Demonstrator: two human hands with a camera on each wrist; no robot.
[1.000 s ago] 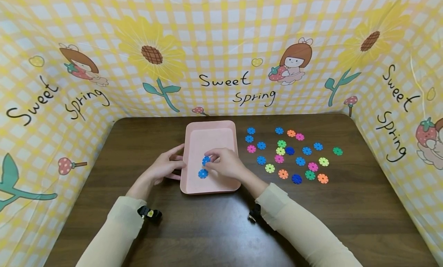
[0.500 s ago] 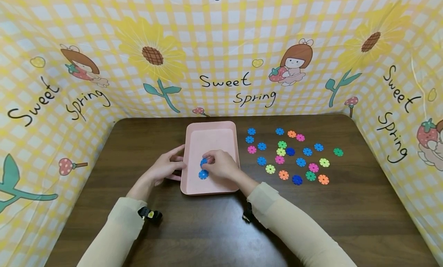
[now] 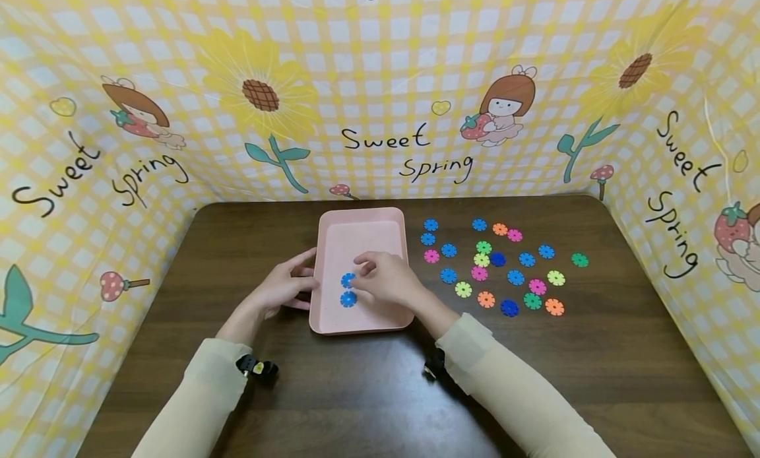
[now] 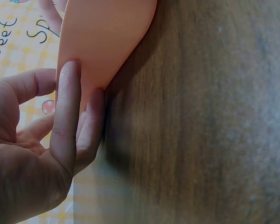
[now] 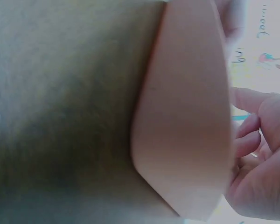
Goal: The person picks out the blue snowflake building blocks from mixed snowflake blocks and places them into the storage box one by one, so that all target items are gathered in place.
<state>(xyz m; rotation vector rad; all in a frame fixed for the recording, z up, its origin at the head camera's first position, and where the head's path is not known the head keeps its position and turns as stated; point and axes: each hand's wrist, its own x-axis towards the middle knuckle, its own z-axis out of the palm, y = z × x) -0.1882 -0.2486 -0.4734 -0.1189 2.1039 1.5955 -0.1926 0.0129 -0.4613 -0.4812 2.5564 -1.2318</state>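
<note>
In the head view, a pink tray point(image 3: 332, 319) lies on the table. Inside it are two blue snowflake discs: an upper disc point(image 3: 346, 280) and a lower disc point(image 3: 348, 299), almost touching. My right hand point(image 3: 388, 283) hovers over the tray just right of the upper disc. Its thumb and index finger are apart, with nothing seen between them; in the right wrist view the tray wall partly hides the fingertips. My left hand point(image 3: 284, 286) touches the tray's left side. In the left wrist view, its fairly straight fingers point(image 4: 65, 112) press against the outer wall.
Right of the tray, several loose snowflake discs lie scattered, among them an orange disc point(image 3: 486, 299), a pink disc point(image 3: 431, 256), a dark blue disc point(image 3: 509, 307) and a green disc point(image 3: 579, 259). Checked cloth point(image 3: 386, 68) surrounds the dark wooden table point(image 3: 332, 398) at the back and sides.
My right hand set the upper blue disc down above the lower one, let it go and drew back slightly to the right. The left hand stays at the tray.
</note>
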